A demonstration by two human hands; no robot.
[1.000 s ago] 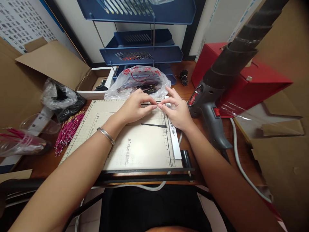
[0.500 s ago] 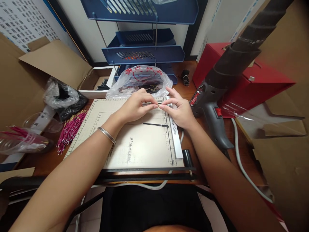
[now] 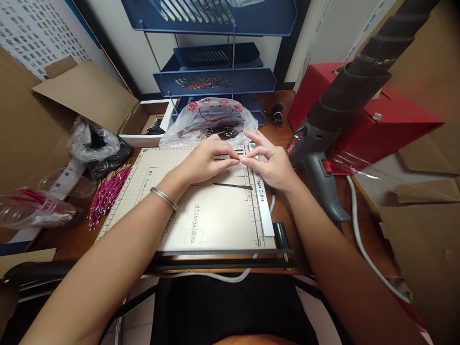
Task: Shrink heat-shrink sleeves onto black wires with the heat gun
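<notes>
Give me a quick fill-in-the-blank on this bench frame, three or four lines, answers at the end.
1. The left hand and right hand pinch a thin black piece above the paper ____.
2. A bracelet sits on the ____ wrist.
3. The loose wires left of the board are ____ in colour.
4. The heat gun leans against a ____ box.

Answers: cutter; left; pink; red

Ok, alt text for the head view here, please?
Left hand and right hand pinch thin black pieces together over a paper cutter. Pink wires lie left, a heat gun right.
</notes>
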